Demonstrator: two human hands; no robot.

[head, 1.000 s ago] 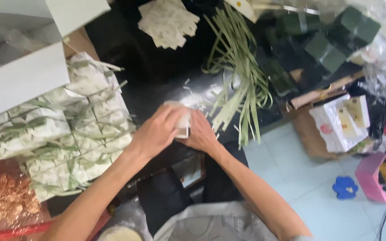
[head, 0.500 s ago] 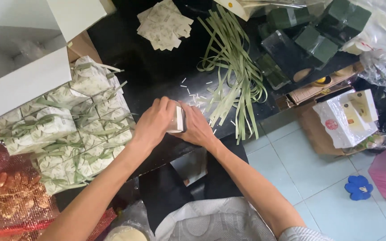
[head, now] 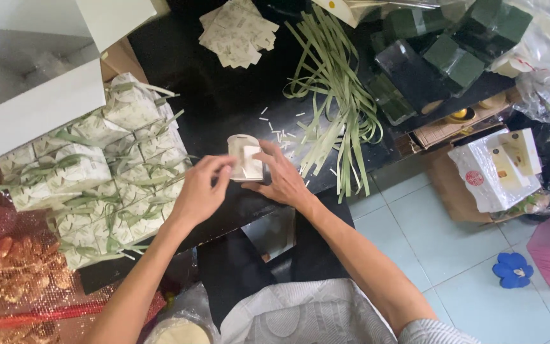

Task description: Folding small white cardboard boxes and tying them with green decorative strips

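Observation:
A small cream paper box with an open flap stands on the black table. My left hand pinches its left side with the fingertips. My right hand cups its right side from behind. A bundle of long green leaf strips lies just right of the box, with small white scraps scattered around. A stack of flat printed cream papers lies at the far side of the table.
Several finished cream boxes tied with green strips are piled at the left. A large white box stands at the upper left. Dark green boxes, plastic bags and a cardboard tray crowd the right. Red mesh lies lower left.
My hands have parted slightly and uncovered the small box, which now stands upright with its flap up. The camera view has shifted a little.

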